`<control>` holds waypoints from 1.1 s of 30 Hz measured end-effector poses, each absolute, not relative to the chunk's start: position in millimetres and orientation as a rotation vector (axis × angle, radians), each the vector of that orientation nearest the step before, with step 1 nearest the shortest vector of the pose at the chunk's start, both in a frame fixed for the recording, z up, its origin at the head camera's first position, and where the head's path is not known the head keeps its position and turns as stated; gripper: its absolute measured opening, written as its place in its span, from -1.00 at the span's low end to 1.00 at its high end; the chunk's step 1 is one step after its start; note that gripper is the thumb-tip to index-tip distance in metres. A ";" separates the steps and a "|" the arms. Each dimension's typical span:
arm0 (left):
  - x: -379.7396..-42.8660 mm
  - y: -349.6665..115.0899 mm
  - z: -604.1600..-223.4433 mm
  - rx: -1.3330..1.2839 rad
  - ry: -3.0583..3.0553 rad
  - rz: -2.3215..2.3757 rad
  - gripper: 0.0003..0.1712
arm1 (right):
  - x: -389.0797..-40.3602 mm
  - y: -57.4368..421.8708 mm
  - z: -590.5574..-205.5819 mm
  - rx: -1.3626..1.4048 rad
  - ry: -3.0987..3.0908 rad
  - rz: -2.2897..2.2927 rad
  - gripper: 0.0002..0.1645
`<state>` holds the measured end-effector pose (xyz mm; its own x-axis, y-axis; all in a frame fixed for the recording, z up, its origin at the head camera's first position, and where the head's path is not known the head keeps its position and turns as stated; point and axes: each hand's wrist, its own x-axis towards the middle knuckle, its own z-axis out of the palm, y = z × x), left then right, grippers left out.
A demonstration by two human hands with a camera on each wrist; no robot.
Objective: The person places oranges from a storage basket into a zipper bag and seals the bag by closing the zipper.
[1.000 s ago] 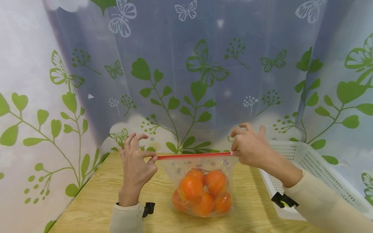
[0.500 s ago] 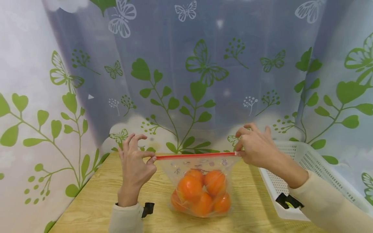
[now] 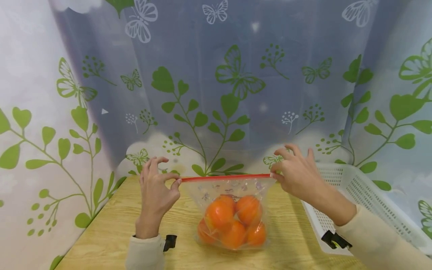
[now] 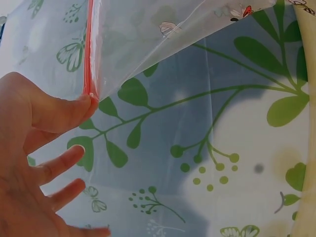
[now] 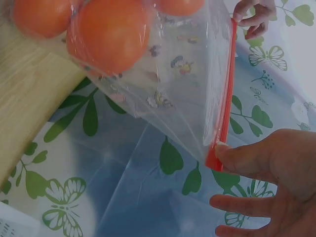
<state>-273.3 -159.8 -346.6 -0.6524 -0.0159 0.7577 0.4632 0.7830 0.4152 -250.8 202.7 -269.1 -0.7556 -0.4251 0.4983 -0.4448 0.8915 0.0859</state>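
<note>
A clear zip bag (image 3: 236, 187) stands on the wooden table, its lower part bulging with several round orange fruits (image 3: 219, 213). Its red zip edge (image 3: 226, 177) is stretched almost level between both hands. My left hand (image 3: 156, 198) pinches the left end of that edge between thumb and index finger, the other fingers spread away. At the opposite end, my right hand (image 3: 298, 170) pinches the corner of the zip. The right wrist view shows the thumb (image 5: 247, 157) on the red corner, with other fingers held off the bag. Small coloured prints mark the clear film.
A white perforated plastic basket (image 3: 368, 202) stands at the right, partly behind the right forearm. The wooden table (image 3: 111, 225) ends at a hanging cloth (image 3: 202, 105) with green leaves and butterflies, which also rises along both sides.
My right hand has shifted slightly to the right along with its end of the zip. The red edge sits slightly higher. The left hand has barely moved, and both pinches stay in place.
</note>
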 end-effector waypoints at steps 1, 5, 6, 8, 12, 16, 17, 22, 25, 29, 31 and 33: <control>-274.0 -159.8 -347.0 -0.341 -2.167 -0.769 -0.95 | -250.7 203.1 -270.6 0.626 -2.530 0.061 -0.87; -276.5 -159.8 -347.3 -0.389 -2.137 -0.796 -0.93 | -250.0 204.2 -274.7 0.616 -2.525 0.096 -0.87; -276.8 -160.0 -347.2 -0.399 -2.136 -0.808 -0.92 | -249.9 204.4 -275.4 0.611 -2.528 0.108 -0.87; -277.5 -160.5 -347.8 -0.406 -2.149 -0.827 -0.92 | -250.0 205.2 -277.0 0.606 -2.530 0.127 -0.87; -278.1 -162.0 -349.2 -0.406 -2.212 -0.878 -0.97 | -250.1 207.8 -280.4 0.613 -2.520 0.157 -0.88; -278.7 -163.7 -350.8 -0.392 -2.277 -0.951 -0.75 | -251.4 210.0 -283.2 0.644 -2.495 0.197 -0.89; -279.2 -164.2 -351.8 -0.387 -2.304 -0.975 -0.66 | -252.0 210.4 -284.0 0.652 -2.491 0.209 -0.89; -283.8 -164.1 -361.2 -0.377 -2.512 -1.164 -0.26 | -254.7 213.3 -287.9 0.674 -2.500 0.272 -0.89; -287.3 -160.4 -368.3 -0.393 -2.618 -1.256 -0.17 | -256.7 215.2 -290.3 0.661 -2.538 0.325 -0.91; -291.0 -155.3 -375.7 -0.450 -2.718 -1.310 -0.20 | -259.4 217.7 -294.1 0.646 -2.595 0.420 -0.96; -292.9 -153.9 -379.0 -0.516 -2.768 -1.354 -0.16 | -261.2 218.9 -297.7 0.649 -2.597 0.462 -0.96; -294.5 -153.1 -382.2 -0.604 -2.816 -1.397 -0.01 | -263.6 220.2 -303.5 0.656 -2.589 0.517 -0.94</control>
